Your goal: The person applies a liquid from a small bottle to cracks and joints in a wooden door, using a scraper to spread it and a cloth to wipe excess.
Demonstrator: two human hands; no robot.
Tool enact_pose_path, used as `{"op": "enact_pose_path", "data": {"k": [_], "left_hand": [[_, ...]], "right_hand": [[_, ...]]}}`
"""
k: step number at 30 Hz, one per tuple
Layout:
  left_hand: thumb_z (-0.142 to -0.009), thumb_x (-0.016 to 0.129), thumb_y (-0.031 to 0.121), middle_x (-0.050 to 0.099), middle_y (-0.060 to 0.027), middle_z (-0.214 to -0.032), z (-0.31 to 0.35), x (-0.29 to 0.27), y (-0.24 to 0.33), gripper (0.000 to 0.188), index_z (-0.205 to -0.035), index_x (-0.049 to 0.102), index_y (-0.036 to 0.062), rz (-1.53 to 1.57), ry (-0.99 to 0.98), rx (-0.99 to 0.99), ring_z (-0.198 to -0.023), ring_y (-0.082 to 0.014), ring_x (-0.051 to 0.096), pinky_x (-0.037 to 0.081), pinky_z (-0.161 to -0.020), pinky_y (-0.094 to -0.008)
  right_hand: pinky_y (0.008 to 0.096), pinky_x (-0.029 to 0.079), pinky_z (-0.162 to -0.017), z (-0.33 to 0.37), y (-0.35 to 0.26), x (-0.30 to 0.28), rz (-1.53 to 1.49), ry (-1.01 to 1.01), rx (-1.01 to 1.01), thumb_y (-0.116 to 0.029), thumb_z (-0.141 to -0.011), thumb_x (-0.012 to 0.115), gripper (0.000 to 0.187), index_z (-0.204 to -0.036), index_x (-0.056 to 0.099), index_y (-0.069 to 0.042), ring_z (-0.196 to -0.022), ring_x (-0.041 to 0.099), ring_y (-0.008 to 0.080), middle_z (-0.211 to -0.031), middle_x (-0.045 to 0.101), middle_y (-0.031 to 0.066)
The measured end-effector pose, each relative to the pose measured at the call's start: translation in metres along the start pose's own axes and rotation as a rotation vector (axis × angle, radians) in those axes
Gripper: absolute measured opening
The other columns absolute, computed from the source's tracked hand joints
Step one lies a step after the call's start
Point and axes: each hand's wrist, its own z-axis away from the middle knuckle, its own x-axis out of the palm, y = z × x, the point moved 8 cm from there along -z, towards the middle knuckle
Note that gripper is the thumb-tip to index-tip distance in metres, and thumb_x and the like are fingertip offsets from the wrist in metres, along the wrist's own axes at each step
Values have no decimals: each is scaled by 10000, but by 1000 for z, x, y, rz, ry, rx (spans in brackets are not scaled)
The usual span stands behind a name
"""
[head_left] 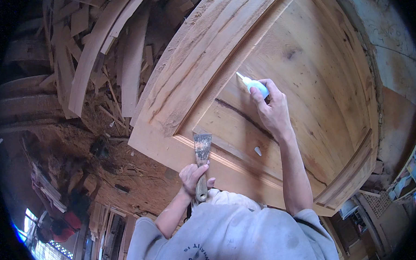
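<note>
A wooden panel door (308, 79) with a raised frame lies in front of me. My right hand (274, 109) is closed round a small white glue bottle (258, 88) above the recessed panel. The bottle's thin nozzle points up and left, its tip close to the inner edge of the frame. Lower left, my left hand (194, 178) grips the wooden handle of a putty knife (202, 151), whose stained blade points away from me over the door's near left corner. A small white cap (258, 151) lies on the panel between my hands. A dark crack runs across the panel.
Scrap wood strips (93, 56) are heaped at the far left. Sawdust (126, 180) covers the ground left of the door. A person in red (66, 227) is at the lower left. Boards (398, 117) stand along the right side.
</note>
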Motion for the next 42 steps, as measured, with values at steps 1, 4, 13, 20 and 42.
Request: {"op": "enact_pose_path", "data": {"k": [1, 4, 13, 20, 42], "left_hand": [[-882, 639, 411, 646, -76, -796, 0, 0, 0, 410, -1100, 561, 72, 8, 7, 6, -514, -186, 477, 367, -458, -335], [-861, 679, 363, 604, -69, -747, -6, -2, 3, 421, -1135, 542, 75, 15, -25, 3, -514, -206, 496, 386, -463, -341], [-875, 646, 387, 680, -105, -873, 0, 0, 1, 405, -1109, 560, 67, 5, -15, 13, -511, -184, 474, 367, -460, -337], [-877, 644, 383, 697, -115, -932, 0, 2, -1, 413, -1113, 554, 56, 18, -32, 8, -523, -189, 481, 374, -473, -339], [-849, 691, 347, 550, -63, -706, -6, 0, 3, 442, -1156, 532, 73, 5, -40, -10, -529, -223, 496, 384, -483, -363]], "right_hand": [[353, 510, -669, 0, 1, 0, 6, 4, 2, -271, -948, 611, 296, -1059, 596, 3, -724, 663, 251, -825, 679, 190], [361, 512, -682, 0, 3, 0, 2, 16, 10, -274, -948, 610, 298, -1060, 598, 1, -736, 667, 263, -836, 682, 197], [378, 515, -682, 0, -1, 0, 14, 28, 14, -266, -948, 601, 297, -1060, 590, 9, -742, 680, 287, -834, 680, 216], [381, 516, -669, 1, -2, -2, 11, 26, 33, -256, -951, 595, 280, -1052, 592, 5, -726, 681, 292, -815, 680, 219], [380, 513, -672, 1, -2, -3, -9, 42, 5, -257, -961, 581, 275, -1047, 589, 5, -731, 681, 296, -822, 679, 223]]}}
